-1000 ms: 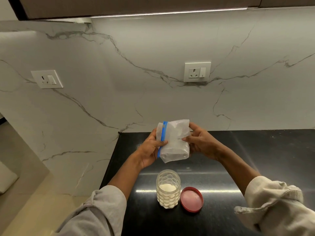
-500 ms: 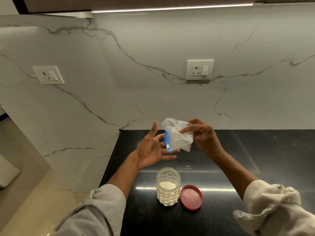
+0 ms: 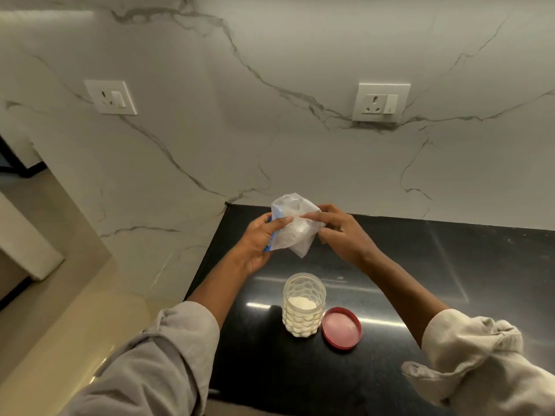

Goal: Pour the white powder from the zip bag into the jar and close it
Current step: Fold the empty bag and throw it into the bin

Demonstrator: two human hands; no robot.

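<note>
Zip bag [image 3: 295, 228], crumpled and translucent, is held in the air between two hands above a polished black counter [image 3: 420, 265], well above and beyond the open jar [image 3: 304, 304]. The left hand [image 3: 261, 240] grips the bag's blue zip edge, thumb curled over the front, so the zip strip runs roughly up and down along the left fingers [image 3: 280, 220]. The right hand [image 3: 339, 232] pinches the plastic at its upper right side, the index finger laid across the bag. The bag's body bulges upward and tapers to a corner pointing down toward the counter, just right of the left palm.

The counter meets a white marble-look wall [image 3: 270, 115] veined in grey, with one switch socket [image 3: 110, 97] far left of the fingers and another socket [image 3: 380, 103] above and right of them. The counter's left edge falls away below the left wrist to a beige floor [image 3: 60, 310]; bare dark surface stretches right of the right hand.

The jar, clear with a dimpled pattern, stands upright nearer the person than the fingers, partly filled with white powder [image 3: 301, 303]. A red lid [image 3: 342, 328] lies flat just beside its right side, inner face up. Rolled pale sleeves [image 3: 168, 355] frame both forearms.
</note>
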